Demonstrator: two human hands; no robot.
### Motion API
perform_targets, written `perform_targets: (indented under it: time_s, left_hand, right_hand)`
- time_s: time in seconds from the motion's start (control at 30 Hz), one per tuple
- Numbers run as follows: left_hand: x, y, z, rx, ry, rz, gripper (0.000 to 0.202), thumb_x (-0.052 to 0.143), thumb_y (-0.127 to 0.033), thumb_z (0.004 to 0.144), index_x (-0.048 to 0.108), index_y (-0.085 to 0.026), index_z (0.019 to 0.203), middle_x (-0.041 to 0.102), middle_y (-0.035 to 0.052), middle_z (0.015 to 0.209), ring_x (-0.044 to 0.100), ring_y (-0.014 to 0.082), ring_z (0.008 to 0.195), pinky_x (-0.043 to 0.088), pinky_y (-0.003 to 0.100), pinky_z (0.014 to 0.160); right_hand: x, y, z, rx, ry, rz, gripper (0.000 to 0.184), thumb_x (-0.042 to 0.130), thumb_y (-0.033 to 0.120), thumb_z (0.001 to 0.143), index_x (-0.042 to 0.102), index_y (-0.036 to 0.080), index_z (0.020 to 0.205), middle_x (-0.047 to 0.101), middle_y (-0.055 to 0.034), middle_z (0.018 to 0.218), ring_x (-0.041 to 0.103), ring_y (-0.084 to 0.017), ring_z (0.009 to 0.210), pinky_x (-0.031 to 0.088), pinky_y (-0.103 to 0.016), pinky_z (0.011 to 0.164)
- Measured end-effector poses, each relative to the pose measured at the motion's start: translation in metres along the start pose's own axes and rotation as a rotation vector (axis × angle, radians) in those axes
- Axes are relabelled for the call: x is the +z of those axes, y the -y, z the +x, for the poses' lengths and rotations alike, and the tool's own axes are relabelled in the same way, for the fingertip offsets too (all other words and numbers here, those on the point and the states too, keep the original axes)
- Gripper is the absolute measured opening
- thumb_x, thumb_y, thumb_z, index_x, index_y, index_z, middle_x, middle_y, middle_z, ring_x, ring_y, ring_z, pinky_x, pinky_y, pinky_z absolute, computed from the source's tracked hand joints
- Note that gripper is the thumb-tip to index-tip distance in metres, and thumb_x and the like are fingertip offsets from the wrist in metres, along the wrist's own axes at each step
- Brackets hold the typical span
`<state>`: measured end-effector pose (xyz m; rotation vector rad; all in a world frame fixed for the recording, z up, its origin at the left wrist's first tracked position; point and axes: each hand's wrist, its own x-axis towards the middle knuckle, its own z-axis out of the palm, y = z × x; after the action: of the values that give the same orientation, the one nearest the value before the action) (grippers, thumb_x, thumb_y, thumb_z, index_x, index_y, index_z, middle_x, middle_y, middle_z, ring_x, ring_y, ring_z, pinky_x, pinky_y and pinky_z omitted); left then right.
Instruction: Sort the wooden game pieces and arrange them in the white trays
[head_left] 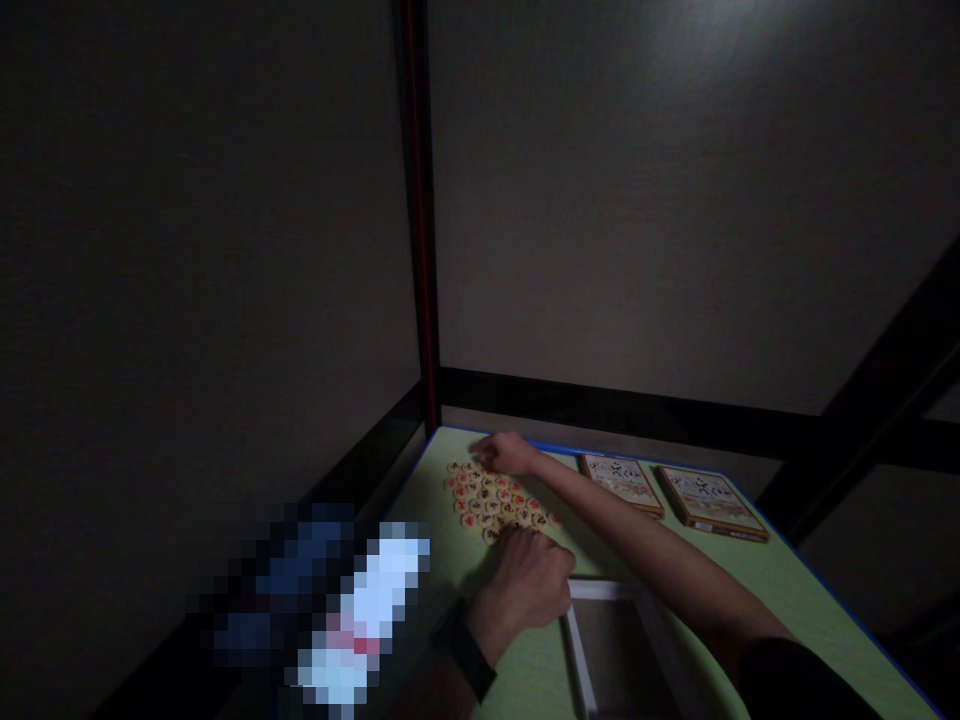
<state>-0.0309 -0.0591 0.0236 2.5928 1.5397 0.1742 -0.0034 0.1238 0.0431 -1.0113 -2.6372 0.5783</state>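
A cluster of round Chinese chess pieces, marked in red or black, lies flat in close rows on the green tabletop. My left hand, with a dark watch on its wrist, is at the near edge of the cluster; its fingers curl down onto the nearest pieces and their tips are hidden. Reaching across to the far edge, my right hand has its fingers bent down beside the back row. Both hands look closed, but whatever they hold is too small or hidden to make out.
Two flat printed boxes lie side by side on the right. Near my forearms sits an open shallow box with a white rim. The green table has a blue edge and stands against dark walls. A blurred bright patch is at lower left.
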Motion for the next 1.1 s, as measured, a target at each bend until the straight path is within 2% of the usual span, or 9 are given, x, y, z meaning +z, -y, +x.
perform_targets:
  time_s: [0.07,0.13,0.27,0.4,0.57,0.7,0.8,1.1]
  left_hand:
    - [-0.001,-0.001,0.0,-0.005,0.002,-0.006,0.028,0.049,-0.016,0.081,0.075,-0.017,0.09,0.075,0.0141,0.089,0.07,0.0276,0.088,0.054,0.042,0.08]
    - [-0.002,-0.002,0.0,-0.016,0.015,-0.008,0.027,0.049,-0.016,0.081,0.075,-0.017,0.089,0.075,0.0141,0.089,0.07,0.0285,0.089,0.054,0.044,0.082]
    - [-0.002,-0.001,0.001,-0.042,0.029,-0.028,0.028,0.05,-0.016,0.081,0.075,-0.016,0.091,0.075,0.0154,0.094,0.069,0.0296,0.092,0.054,0.045,0.085]
    - [0.0,0.001,0.002,-0.026,0.035,-0.047,0.029,0.05,-0.015,0.08,0.074,-0.015,0.094,0.074,0.0157,0.096,0.069,0.0308,0.093,0.054,0.046,0.085]
    - [-0.001,-0.001,0.001,-0.032,0.017,-0.036,0.028,0.05,-0.015,0.08,0.074,-0.017,0.093,0.075,0.0143,0.093,0.069,0.0303,0.092,0.054,0.046,0.085]
    - [-0.005,-0.002,0.0,-0.016,0.011,-0.021,0.028,0.05,-0.015,0.08,0.075,-0.016,0.095,0.075,0.0152,0.092,0.07,0.0304,0.092,0.054,0.046,0.084]
    - [-0.008,-0.002,0.0,-0.007,0.019,-0.013,0.029,0.05,-0.015,0.081,0.075,-0.016,0.095,0.075,0.0156,0.091,0.07,0.0302,0.091,0.054,0.045,0.082]
    - [-0.007,-0.001,-0.002,-0.011,0.013,-0.004,0.028,0.049,-0.013,0.082,0.074,-0.016,0.093,0.075,0.0147,0.093,0.07,0.028,0.089,0.054,0.043,0.083]
  right_hand:
    - [0.007,0.017,0.015,-0.04,0.044,-0.095,0.028,0.061,0.018,0.077,0.076,0.023,0.099,0.076,-0.004,0.092,0.067,-0.021,0.089,0.045,-0.026,0.077]
    - [0.015,0.032,0.027,-0.069,0.089,-0.179,0.029,0.065,0.021,0.078,0.076,0.024,0.105,0.076,-0.0052,0.101,0.067,-0.023,0.097,0.046,-0.027,0.08]
    - [0.023,0.051,0.044,-0.089,0.16,-0.312,0.023,0.07,0.02,0.073,0.078,0.024,0.095,0.076,-0.0076,0.101,0.068,-0.027,0.099,0.049,-0.029,0.079]
    - [0.022,0.06,0.048,-0.121,0.179,-0.388,0.02,0.067,0.014,0.073,0.078,0.019,0.09,0.076,-0.0121,0.099,0.069,-0.028,0.094,0.05,-0.03,0.075]
    - [0.005,0.05,0.031,-0.184,0.176,-0.426,0.024,0.058,0.011,0.08,0.077,0.015,0.095,0.076,-0.0127,0.1,0.068,-0.024,0.091,0.047,-0.028,0.076]
    - [-0.006,0.034,0.004,-0.229,0.256,-0.432,0.027,0.062,0.007,0.075,0.077,0.02,0.094,0.077,-0.0049,0.093,0.067,-0.019,0.085,0.044,-0.023,0.072]
    - [-0.008,0.028,-0.013,-0.247,0.296,-0.44,0.034,0.061,0.004,0.074,0.077,0.023,0.098,0.076,-0.002,0.095,0.067,-0.017,0.086,0.043,-0.022,0.072]
    - [-0.004,0.033,-0.026,-0.231,0.247,-0.522,0.025,0.062,0.011,0.076,0.073,0.02,0.097,0.072,-0.0086,0.104,0.066,-0.022,0.093,0.042,-0.026,0.069]
